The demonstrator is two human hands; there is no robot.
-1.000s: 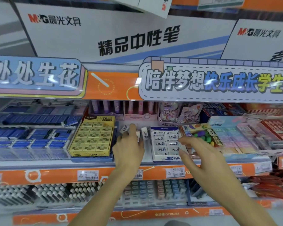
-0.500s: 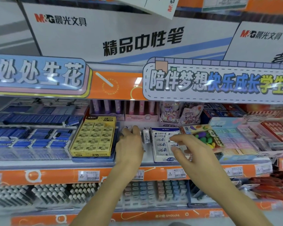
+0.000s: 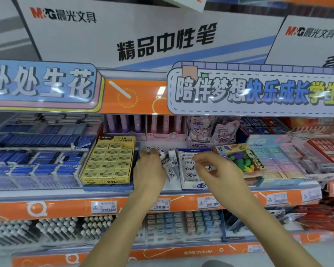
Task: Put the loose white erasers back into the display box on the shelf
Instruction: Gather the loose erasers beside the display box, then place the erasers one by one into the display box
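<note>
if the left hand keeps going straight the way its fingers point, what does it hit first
Most likely the loose white erasers scattered in the gap just beyond the left hand, between the yellow eraser box and the white display box. Depth is unclear.

A yellow 2B eraser box (image 3: 108, 160) sits beside blue packs (image 3: 35, 151), a fruit-eraser pack (image 3: 241, 158) and pastel boxes (image 3: 274, 158) lie right, with orange price strips (image 3: 104, 207) below.
</note>
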